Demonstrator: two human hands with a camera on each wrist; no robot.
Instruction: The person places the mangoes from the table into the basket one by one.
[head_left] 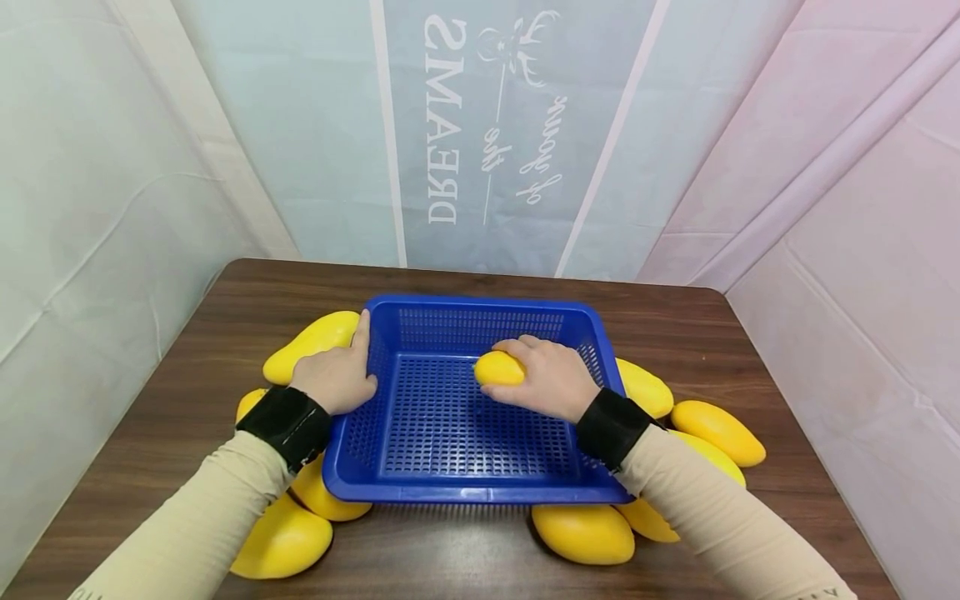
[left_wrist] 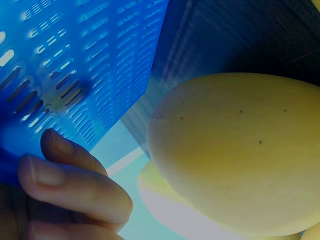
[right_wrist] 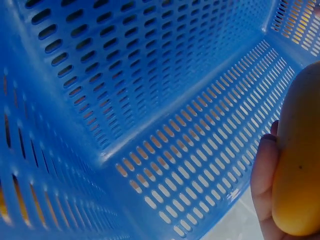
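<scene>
A yellow mango (head_left: 499, 368) is in my right hand (head_left: 551, 379), gripped between thumb and fingers over the inside of a blue plastic basket (head_left: 480, 495). The right wrist view shows the same mango (right_wrist: 300, 165) at the right edge with a fingertip against its side, and the slotted basket walls beyond. My left hand (head_left: 337, 375) holds the basket's left rim, index finger along it and thumb on the inner side. From the left wrist, curled fingers (left_wrist: 75, 190) show at the basket's outer wall (left_wrist: 100, 60), beside a large mango (left_wrist: 240, 155).
Several mangoes lie on the brown wooden table (head_left: 450, 550) left of the basket, such as one mango (head_left: 281, 540) near the front. More sit at its right, including a mango (head_left: 718, 432) and a front one (head_left: 583, 533). A printed cloth (head_left: 495, 242) hangs behind the table.
</scene>
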